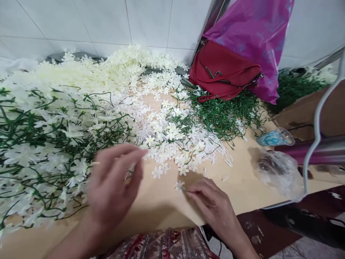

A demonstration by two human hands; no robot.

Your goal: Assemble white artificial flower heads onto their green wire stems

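Note:
My left hand [113,183] hovers blurred over the tan table [161,201], fingertips pinched at the edge of a pile of loose white artificial flowers [172,140]; whether anything sits between the fingers I cannot make out. My right hand [212,205] rests on the table, its fingertips touching a single white flower [179,185]. Green stems with white blossoms attached [40,144] spread across the left side. A heap of cream-white petals [107,72] lies at the back.
A red handbag [223,72] leans under a purple plastic bag [250,39] at the back right, above bare green stems [226,115]. A clear plastic bag [277,172], a blue-capped item [275,137] and a grey metal frame [315,126] stand at the right edge.

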